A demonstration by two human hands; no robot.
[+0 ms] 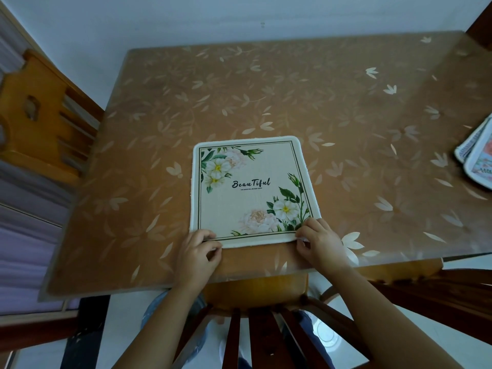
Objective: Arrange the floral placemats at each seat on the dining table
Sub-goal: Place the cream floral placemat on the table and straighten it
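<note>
Placemat [247, 198] lies pinched by left hand [198, 251], right hand [320, 245].

Floral placemat [250, 190] lies flat on counter [292, 89], extending forward from both hands. Left hand [198, 253] pinches its near left corner; right hand [320, 245] pinches its near right corner. Stacked placemats [476, 158] lie well right of the right hand. Chair back [266, 328] stands between the forearms.

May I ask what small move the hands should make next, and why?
Probably press the right corner flat and let go: the left hand and right hand pinch the placemat by its near corners, the right one slightly lifted, and it already faces the chair.
</note>
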